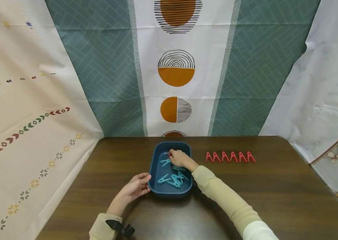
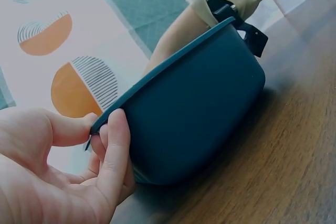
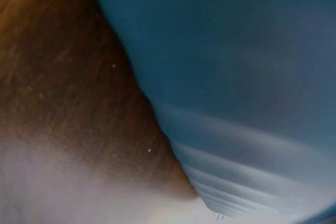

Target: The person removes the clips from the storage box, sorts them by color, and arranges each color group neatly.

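A dark blue tray (image 1: 156, 163) sits on the brown table and holds several teal clothespins (image 1: 173, 180). My right hand (image 1: 178, 158) reaches into the tray's far end with its fingers curled down, and a bit of a red clothespin (image 1: 169, 155) shows at the fingertips. My left hand (image 1: 136, 188) pinches the tray's near-left rim. In the left wrist view that left hand (image 2: 102, 132) has thumb and fingers on the rim of the tray (image 2: 199, 103). The right wrist view shows only a blurred tray wall (image 3: 236, 61) and table.
Several red clothespins (image 1: 230, 157) stand in a row on the table (image 1: 276, 193) to the right of the tray. Patterned cloths hang behind and on both sides. The right arm's sleeve and wrist strap (image 2: 239, 11) show beyond the tray.
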Tool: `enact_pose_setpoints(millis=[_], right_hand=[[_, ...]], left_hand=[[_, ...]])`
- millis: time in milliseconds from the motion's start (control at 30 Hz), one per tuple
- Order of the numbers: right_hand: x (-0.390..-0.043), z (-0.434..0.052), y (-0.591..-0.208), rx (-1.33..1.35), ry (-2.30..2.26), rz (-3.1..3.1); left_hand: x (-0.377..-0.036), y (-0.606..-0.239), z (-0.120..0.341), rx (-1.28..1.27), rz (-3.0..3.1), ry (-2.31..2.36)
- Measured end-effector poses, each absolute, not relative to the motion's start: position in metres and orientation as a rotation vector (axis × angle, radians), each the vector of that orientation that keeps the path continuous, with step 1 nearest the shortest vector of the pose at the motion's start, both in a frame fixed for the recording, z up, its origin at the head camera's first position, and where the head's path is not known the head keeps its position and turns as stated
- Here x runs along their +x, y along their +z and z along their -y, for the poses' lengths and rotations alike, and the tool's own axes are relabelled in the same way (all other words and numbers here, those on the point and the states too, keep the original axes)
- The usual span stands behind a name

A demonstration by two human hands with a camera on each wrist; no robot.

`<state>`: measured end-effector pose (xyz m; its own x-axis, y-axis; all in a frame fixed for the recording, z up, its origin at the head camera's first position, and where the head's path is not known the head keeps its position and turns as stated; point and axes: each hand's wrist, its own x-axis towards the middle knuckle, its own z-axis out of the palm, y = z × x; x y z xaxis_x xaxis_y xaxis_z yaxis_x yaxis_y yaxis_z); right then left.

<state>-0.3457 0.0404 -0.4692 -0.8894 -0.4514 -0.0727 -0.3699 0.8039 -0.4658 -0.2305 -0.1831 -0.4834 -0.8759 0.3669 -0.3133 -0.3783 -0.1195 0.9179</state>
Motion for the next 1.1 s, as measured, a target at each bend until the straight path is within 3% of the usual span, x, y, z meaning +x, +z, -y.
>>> enact_pose_setpoints(millis=[233,600,1100], right_hand=[[-0.343,-0.045,-0.468,-0.641,-0.623,-2.911],[-0.340,-0.056,-0.453,-0.979,-0.892,-2.912],[-0.316,-0.095,-0.430,-0.694,-1.147,-2.970]], left_hand=[[-0.232,-0.485,0.181,-0.006,-1.679,2.031],[-0.231,-0.483,0.182,-0.002,-1.710,2.021],[-0.231,-0.478,0.180,0.091,-1.783,1.944]])
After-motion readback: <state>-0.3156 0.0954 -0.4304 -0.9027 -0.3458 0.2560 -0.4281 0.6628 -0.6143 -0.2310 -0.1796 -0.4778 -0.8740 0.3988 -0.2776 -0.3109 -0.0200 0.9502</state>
